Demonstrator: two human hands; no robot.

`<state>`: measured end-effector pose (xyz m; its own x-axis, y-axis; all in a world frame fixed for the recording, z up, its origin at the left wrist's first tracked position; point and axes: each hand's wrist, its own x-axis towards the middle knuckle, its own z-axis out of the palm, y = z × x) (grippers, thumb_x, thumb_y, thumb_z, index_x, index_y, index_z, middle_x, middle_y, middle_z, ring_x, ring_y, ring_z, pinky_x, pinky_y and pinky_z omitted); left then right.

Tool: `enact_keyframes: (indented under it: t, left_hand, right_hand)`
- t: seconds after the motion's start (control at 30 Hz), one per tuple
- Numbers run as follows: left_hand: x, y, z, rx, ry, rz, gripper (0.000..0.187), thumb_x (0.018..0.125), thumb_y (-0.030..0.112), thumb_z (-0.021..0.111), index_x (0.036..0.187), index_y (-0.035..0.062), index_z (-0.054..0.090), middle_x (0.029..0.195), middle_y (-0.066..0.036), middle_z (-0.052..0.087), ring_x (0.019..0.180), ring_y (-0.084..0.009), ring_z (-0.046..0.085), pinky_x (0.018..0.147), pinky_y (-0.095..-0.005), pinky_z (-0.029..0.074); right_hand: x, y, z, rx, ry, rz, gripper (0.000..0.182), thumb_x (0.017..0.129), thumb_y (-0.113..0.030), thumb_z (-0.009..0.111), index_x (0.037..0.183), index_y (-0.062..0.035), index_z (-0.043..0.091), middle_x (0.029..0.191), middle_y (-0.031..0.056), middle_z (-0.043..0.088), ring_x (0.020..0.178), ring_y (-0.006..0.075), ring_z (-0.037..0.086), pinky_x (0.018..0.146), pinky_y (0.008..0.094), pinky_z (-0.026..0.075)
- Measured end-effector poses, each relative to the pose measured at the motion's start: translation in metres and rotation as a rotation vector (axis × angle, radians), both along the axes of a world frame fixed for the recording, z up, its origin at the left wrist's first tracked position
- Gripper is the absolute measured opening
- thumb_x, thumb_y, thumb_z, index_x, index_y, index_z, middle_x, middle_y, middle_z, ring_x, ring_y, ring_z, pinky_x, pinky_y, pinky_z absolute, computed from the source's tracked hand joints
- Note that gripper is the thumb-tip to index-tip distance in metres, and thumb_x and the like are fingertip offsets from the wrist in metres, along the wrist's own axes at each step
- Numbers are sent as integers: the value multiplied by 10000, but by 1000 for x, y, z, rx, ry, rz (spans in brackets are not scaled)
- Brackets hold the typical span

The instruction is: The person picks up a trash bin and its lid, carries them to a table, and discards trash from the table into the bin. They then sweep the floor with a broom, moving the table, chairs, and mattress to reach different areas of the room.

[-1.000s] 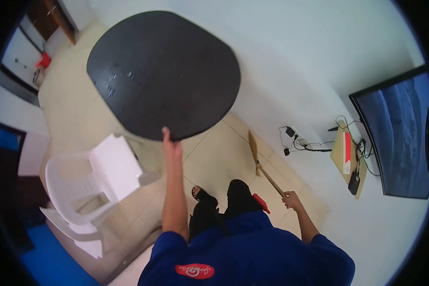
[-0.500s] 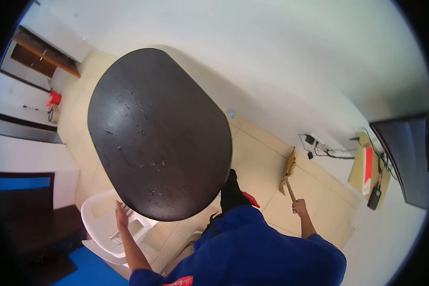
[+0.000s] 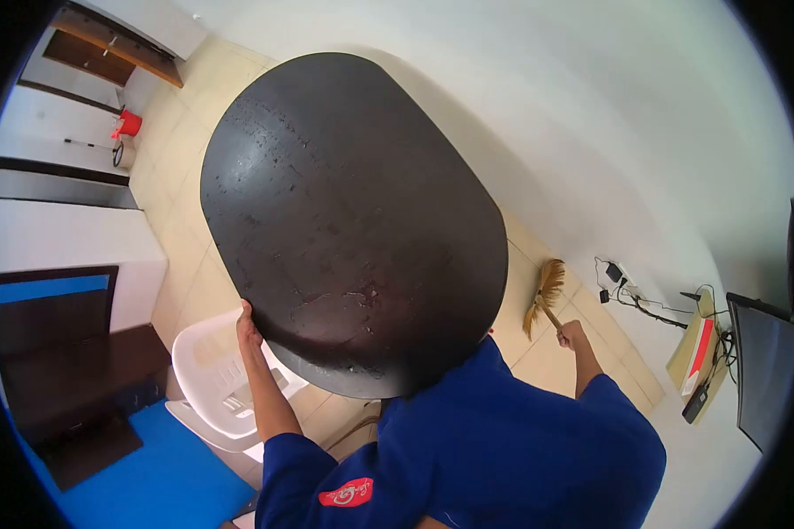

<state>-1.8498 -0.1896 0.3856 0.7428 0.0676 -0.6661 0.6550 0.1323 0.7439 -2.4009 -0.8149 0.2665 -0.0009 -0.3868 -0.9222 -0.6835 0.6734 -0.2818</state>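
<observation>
A dark oval tabletop point(image 3: 353, 203), scattered with wet marks and crumbs, fills the middle of the view. At its lower left edge is my left hand point(image 3: 249, 328), gripping the rim; some of its fingers are hidden. My right hand point(image 3: 571, 335), over on the right, is closed around the handle of a short broom point(image 3: 549, 286). The broom's straw bristles spread out over the tiled floor.
White plastic chair point(image 3: 207, 375) stands beside the table at lower left. Dark furniture point(image 3: 80, 375) and a blue surface point(image 3: 172, 463) lie farther left. Cables, a shelf point(image 3: 690, 353) and a screen point(image 3: 767, 370) are on the right; a red bucket point(image 3: 127, 122) is far back left.
My left hand has moved up from over the chair to the table edge and closed on it. The view has shifted, with the tabletop appearing larger and farther right. The broom stays in my right hand.
</observation>
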Motion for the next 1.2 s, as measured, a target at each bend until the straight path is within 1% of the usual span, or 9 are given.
enact_keyframes:
  t: [0.37, 0.53, 0.63, 0.67, 0.8, 0.93, 1.03, 1.1, 1.2]
  left_hand:
    - [-65, 88, 1, -158, -28, -26, 605, 822, 409, 469, 1234, -17, 347, 1270, -101, 387, 1160, -244, 369, 998, -366, 256]
    - [-102, 116, 13, -87, 26, 66, 624, 825, 427, 454, 1244, -18, 329, 1300, -96, 347, 1185, -237, 330, 1008, -367, 219]
    - [-119, 123, 17, -60, 30, 57, 656, 813, 451, 451, 1257, -12, 314, 1304, -93, 344, 1189, -242, 333, 1015, -362, 219]
    - [-120, 129, 15, -95, 50, 78, 648, 816, 445, 450, 1255, -12, 316, 1301, -90, 349, 1187, -242, 336, 1014, -363, 220]
    - [-127, 131, 15, -56, 71, 133, 656, 805, 448, 470, 1259, 1, 315, 1298, -87, 356, 1190, -248, 329, 1015, -384, 212]
    - [-125, 123, 18, -103, 86, 151, 678, 805, 456, 470, 1264, -9, 290, 1319, -107, 314, 1201, -256, 307, 1016, -393, 200]
    - [-122, 97, 23, -51, 110, 159, 711, 790, 475, 486, 1269, -5, 276, 1322, -107, 308, 1208, -254, 293, 1018, -395, 185]
    - [-127, 111, 23, 22, 126, 169, 721, 783, 472, 503, 1274, 0, 269, 1318, -106, 314, 1209, -250, 290, 1019, -385, 178]
    - [-132, 116, 23, 116, 150, 223, 776, 744, 479, 555, 1285, 13, 250, 1327, -98, 297, 1211, -245, 283, 1021, -375, 163]
  right_hand:
    - [7, 51, 39, -134, 194, -97, 184, 757, 36, 401, 573, 31, 409, 492, 81, 417, 365, 140, 375, 307, 246, 268]
    - [-4, 42, 8, -253, 330, 16, 174, 750, -6, 461, 600, 18, 377, 498, 94, 398, 378, 159, 371, 276, 311, 227]
    - [50, 18, -42, -254, 141, -138, 196, 765, -57, 486, 599, -21, 388, 479, 79, 393, 357, 155, 365, 273, 318, 208]
    - [75, 16, -67, -209, -258, -335, 208, 772, -100, 502, 597, -66, 394, 456, 54, 387, 337, 153, 358, 275, 320, 197]
    - [301, 21, -95, -143, -361, 99, 187, 743, -69, 519, 594, -100, 411, 486, 19, 400, 382, 131, 366, 325, 321, 259]
    - [572, 53, -98, 98, -650, 67, 185, 700, -14, 498, 541, -72, 423, 441, 50, 406, 329, 144, 355, 303, 298, 235]
    - [706, 45, -131, 195, -760, 266, 150, 739, -19, 476, 590, -17, 456, 455, 32, 387, 336, 107, 331, 303, 250, 242]
    - [719, 42, -97, 173, -877, 337, 76, 754, -34, 483, 787, 10, 536, 500, -4, 393, 368, 74, 341, 326, 219, 263]
    - [625, 11, -21, -29, -840, 555, 266, 786, -69, 495, 1043, -9, 527, 517, -38, 384, 381, 55, 346, 342, 219, 290]
